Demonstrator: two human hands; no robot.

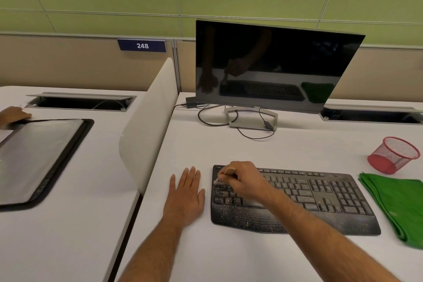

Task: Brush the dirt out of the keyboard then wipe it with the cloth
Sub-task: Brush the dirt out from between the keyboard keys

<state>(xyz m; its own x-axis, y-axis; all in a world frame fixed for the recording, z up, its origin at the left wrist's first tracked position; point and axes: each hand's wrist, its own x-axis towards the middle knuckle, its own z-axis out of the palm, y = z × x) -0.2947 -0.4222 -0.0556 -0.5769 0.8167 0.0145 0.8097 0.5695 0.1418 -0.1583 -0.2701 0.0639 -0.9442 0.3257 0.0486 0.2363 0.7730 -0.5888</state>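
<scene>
**Brush held over the left end of a dusty keyboard**

The black keyboard (295, 199) is set on the white desk (229, 256), its front edge well back from the near desk edge, with bare desk seen in front of it. To its left a strip of desk lies between it and the white divider panel (148, 126). Just off its right end a folded green cloth (396, 204) is laid, and beyond that a red mesh cup (393, 154) is tipped on its side. Behind the keyboard, open desk runs to the monitor (274, 64) stand and its cables.

The left hand (186, 192) is laid flat on the desk, fingers straight and together, just beside the keyboard's left edge; nothing is held. The right hand (242, 181) is curled round a small brush (225, 175), whose wooden handle is seen above the fingers and whose bristles are pointed down at the upper-left keys. Pale specks are scattered over the left keys and palm rest.
</scene>
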